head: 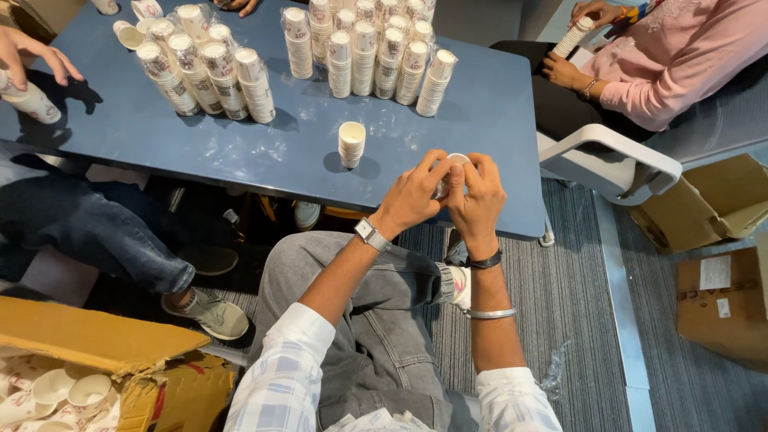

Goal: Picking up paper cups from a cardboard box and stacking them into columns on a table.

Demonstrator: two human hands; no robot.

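Left hand (416, 194) and right hand (478, 197) both grip one small white paper cup (453, 164) at centre frame; one short cup stack (351, 144) stands nearby on the blue tabletop (496, 112).

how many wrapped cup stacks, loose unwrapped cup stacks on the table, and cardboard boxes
wrapped cup stacks: too tightly packed for an exact count, roughly 20 in two clusters
loose cup stack on the blue table: 1
cardboard boxes: 3
cup held by left hand and right hand: 1
total: roughly 25
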